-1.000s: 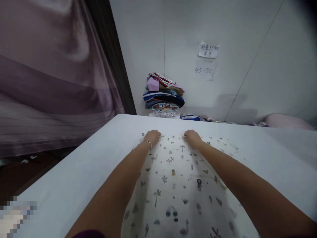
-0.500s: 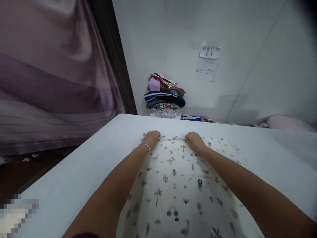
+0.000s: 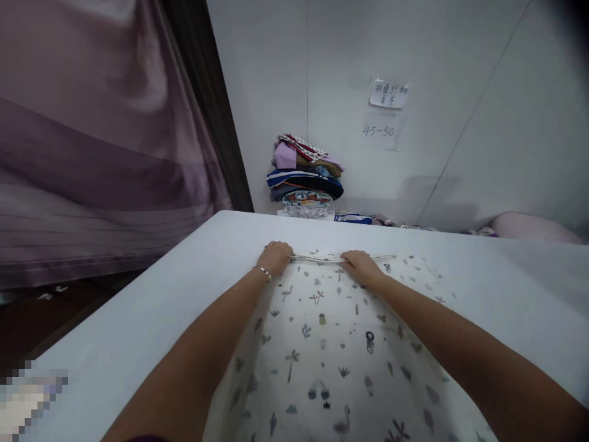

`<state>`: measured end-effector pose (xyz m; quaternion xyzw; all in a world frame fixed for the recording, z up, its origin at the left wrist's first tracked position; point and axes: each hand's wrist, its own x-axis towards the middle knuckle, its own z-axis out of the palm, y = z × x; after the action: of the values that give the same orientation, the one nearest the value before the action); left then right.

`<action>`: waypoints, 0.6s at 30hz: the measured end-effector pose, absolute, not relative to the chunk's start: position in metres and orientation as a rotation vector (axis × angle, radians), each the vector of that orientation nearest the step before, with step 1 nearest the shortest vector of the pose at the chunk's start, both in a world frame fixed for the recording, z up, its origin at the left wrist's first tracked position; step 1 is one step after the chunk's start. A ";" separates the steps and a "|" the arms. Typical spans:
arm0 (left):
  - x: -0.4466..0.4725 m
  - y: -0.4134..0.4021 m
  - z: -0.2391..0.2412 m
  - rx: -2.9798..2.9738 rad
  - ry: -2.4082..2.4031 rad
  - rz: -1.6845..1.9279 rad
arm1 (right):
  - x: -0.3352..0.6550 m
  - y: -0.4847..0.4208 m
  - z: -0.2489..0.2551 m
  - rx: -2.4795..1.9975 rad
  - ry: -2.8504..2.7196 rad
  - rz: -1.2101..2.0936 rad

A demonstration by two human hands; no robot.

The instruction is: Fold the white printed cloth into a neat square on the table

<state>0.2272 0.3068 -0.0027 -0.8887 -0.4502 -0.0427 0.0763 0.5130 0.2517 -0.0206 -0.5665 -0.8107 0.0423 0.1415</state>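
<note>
A: Where is the left hand (image 3: 277,258)?
B: On our side of the pile of folded cloths (image 3: 306,178), lined up with the pile's left part. Its fingers are curled tight on the far edge of the white cloth (image 3: 322,344) with little pictures.

A: And the cloth?
B: Flat on the bench (image 3: 184,276), on our side of the pile. It runs from the hands back toward the person, away from the pile. Its near end is cut off, so I can't tell which way is longest. Between the hands, the edge makes a thin ridge going side to side.

A: The right hand (image 3: 361,268)?
B: Just right of the pile's line, pinching that same edge. More cloth lies past it.

A: Which hand is nearer the pile?
B: The left, it seems, by a little.
</note>
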 end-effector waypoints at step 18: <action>0.248 0.338 -0.005 -2.650 -1.712 0.235 | 0.503 0.300 -0.008 -2.094 -2.336 0.368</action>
<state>0.2483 0.3384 -0.0045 -0.8376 -0.5410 0.0742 -0.0112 0.5027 0.3000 -0.0077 -0.6629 -0.7395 0.1166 -0.0087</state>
